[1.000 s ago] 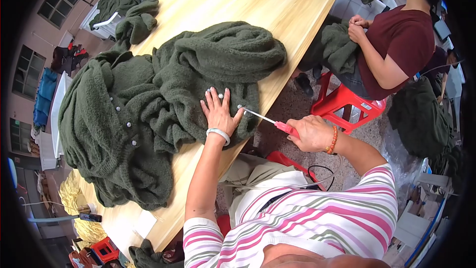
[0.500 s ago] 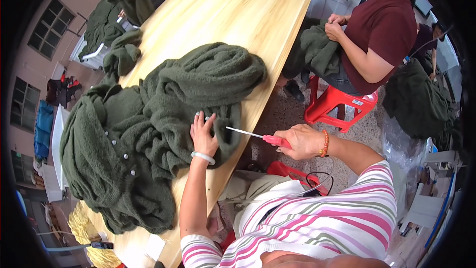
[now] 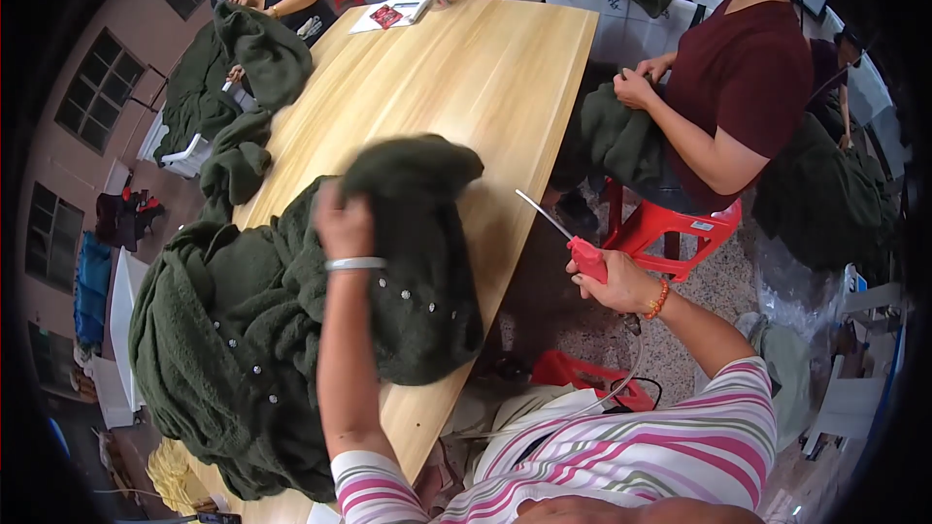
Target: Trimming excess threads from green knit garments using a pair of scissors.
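My left hand [image 3: 345,226], with a pale bangle at its wrist, is on a dark green fleecy garment [image 3: 422,291] and appears to grip its cloth. Motion blurs the fingers and the upper fold of cloth. A row of small shiny buttons [image 3: 406,294] runs across this part. Left of it, more of the green fabric [image 3: 223,330] lies heaped on the wooden table, with another few shiny buttons. Off the table's right edge, my right hand [image 3: 621,281] is closed round the red handle of an air blow gun [image 3: 588,260]. Its thin metal nozzle points up and left; a hose trails below.
A person in a maroon top [image 3: 743,87] sits at the right on a red stool [image 3: 670,233], holding green cloth. Another person [image 3: 291,0] works at the far left. White bins [image 3: 621,34] hold green garments. Papers [image 3: 388,15] lie on the table's [image 3: 437,68] far end.
My left hand has moved away from me and slightly left, and the garment's right part has shifted, showing its button row. The air gun has moved right, its nozzle now tilted more upward.
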